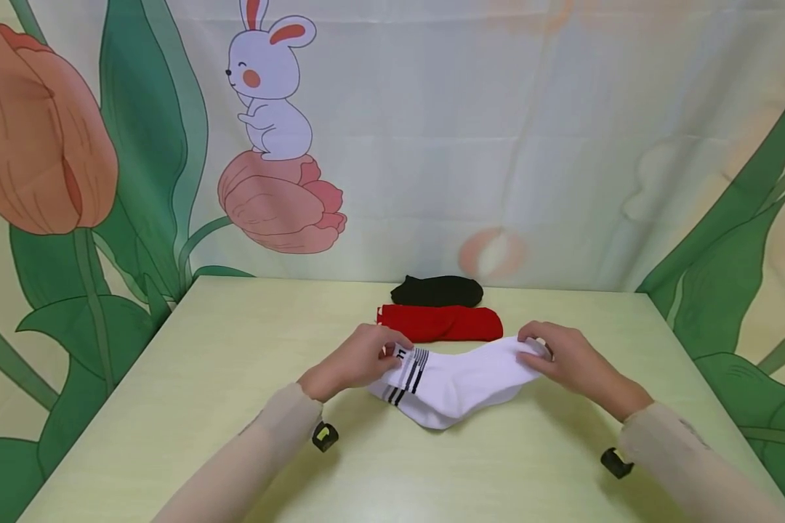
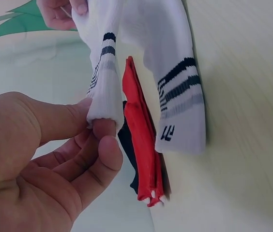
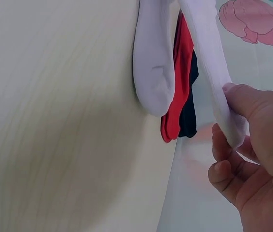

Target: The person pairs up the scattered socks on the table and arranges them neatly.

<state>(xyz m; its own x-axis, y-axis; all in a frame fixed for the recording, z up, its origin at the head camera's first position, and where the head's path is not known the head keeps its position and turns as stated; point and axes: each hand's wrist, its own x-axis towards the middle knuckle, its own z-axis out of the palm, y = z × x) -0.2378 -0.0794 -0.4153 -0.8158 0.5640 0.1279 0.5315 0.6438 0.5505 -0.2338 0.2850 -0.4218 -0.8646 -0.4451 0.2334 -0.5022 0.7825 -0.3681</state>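
A white sock [image 1: 477,370] with dark stripes at its cuff is stretched level between both hands. My left hand [image 1: 369,356] pinches its cuff, thumb on one side and fingers on the other. At the toe end, my right hand [image 1: 562,356] pinches the fabric between thumb and fingers. A second white sock [image 2: 180,106], striped the same way, lies on the table below, partly covered by the raised one in the head view. In the right wrist view the lower sock's toe [image 3: 153,92] points away from the hand-held toe [image 3: 231,125].
Just behind the white socks lies a folded red pair of socks [image 1: 451,323], with black socks [image 1: 438,291] beyond it at the table's back edge. The pale wooden table [image 1: 190,385] meets a printed curtain [image 1: 432,145] with flowers and a rabbit.
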